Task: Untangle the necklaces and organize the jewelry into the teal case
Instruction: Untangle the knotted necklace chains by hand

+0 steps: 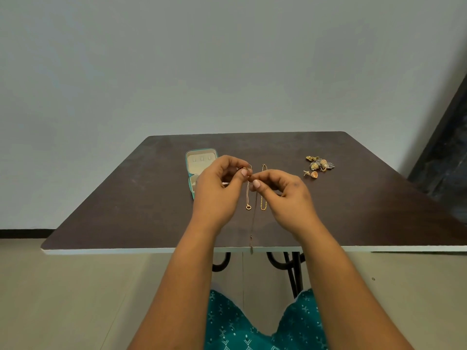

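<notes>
Dark brown table point(353, 210), white-edged, set against a plain wall, serving as the work surface. Raised above its middle, both arms reaching in from the near side over a teal patterned garment point(252, 329).

Left hand point(217, 190) curled, thumb and forefinger pinching the upper end of the chains close to a small clasp or ring. Right hand point(285, 195) likewise curled, thumb and forefinger pinching at almost the same spot, fingertips of the two hands nearly touching. Held high like this, probably, to let weight pull the strands straight and show where they cross.

Teal case point(202, 160) lying open at the far left behind the left hand, partly hidden, cream lining and small slots showing in the lid; kept open and near, ready to receive pieces.

Heap of gold earrings point(319, 164) far right, well apart from the hands, with one loose earring point(312, 174) just beside it; set aside, seemingly, until the chains are done.

Hanging from the pinch: a long dark thin chain point(253, 223) dropping past the table's near edge; a fine gold chain with a ring pendant point(248, 207); a short gold link chain point(263, 200) just right of it. Whether the strands remain knotted at the top, hidden by the fingers, cannot be told.
</notes>
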